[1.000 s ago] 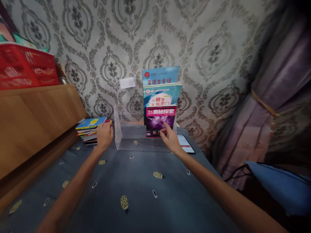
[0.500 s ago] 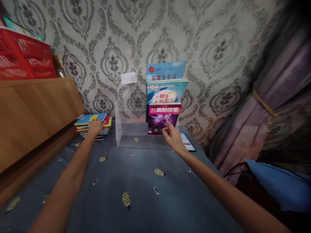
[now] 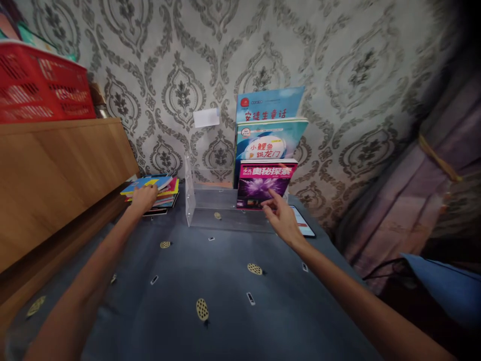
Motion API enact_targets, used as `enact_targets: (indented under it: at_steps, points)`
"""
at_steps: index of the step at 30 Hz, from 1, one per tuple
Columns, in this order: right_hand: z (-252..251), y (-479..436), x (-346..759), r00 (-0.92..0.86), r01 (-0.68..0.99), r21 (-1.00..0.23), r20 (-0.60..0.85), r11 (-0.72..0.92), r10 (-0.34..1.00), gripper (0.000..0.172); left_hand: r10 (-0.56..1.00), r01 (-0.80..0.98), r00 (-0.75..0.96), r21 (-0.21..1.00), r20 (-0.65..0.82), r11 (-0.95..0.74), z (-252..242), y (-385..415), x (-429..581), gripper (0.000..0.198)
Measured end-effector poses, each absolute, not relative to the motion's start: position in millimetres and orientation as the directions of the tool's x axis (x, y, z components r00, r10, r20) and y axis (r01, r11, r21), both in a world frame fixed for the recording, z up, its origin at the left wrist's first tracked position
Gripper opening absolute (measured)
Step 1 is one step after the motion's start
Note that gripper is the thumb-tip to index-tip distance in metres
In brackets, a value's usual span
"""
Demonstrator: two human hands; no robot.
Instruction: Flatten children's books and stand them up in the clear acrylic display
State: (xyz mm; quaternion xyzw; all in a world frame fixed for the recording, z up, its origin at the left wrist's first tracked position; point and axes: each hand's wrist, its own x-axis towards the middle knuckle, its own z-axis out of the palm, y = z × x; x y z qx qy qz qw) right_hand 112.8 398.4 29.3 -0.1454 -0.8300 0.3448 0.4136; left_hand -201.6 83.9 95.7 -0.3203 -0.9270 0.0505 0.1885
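At the left, my left hand (image 3: 145, 198) rests on the near edge of a stack of books (image 3: 169, 196), by the blue book (image 3: 162, 182) on top; its fingertips are partly hidden. My right hand (image 3: 281, 215) is at the front of a magenta and purple book (image 3: 265, 185), index finger extended to its cover. That book stands in the right part of a clear acrylic rack (image 3: 191, 200). Behind it stand a teal book (image 3: 276, 138) and, farther back, a taller blue book (image 3: 268, 103).
A phone (image 3: 305, 223) lies right of the rack. A red basket (image 3: 45, 85) sits on a wooden cabinet (image 3: 67, 165) at the left. A white paper (image 3: 206, 118) is on the patterned wall. A purple curtain (image 3: 421, 185) hangs at the right.
The view has shifted, so the rack and books sit slightly farther right. The top blue book of the stack now looks lifted or shifted at its right edge under my left hand.
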Motion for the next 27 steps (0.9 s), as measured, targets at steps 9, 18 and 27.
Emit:
enact_targets:
  at_steps: [9,18,27]
  points:
    - [21.9,397.6,110.7,-0.604,-0.045,-0.684,0.599,0.728,0.526,0.059,0.652,0.612,-0.664,-0.235,0.367,0.755,69.0,22.1,-151.5,0.042]
    - [15.3,390.2,130.7,-0.610,-0.011,-0.680,0.585,0.733,0.534,0.058,0.670,0.677,-0.616,-0.156,0.415,0.720,40.9,-3.8,-129.5,0.049]
    - [-24.2,372.5,164.4,-0.700,0.007,-0.755,0.465,0.656,0.542,0.054,0.810,0.824,-0.564,0.041,0.161,0.565,-14.5,-87.2,-63.9,0.055]
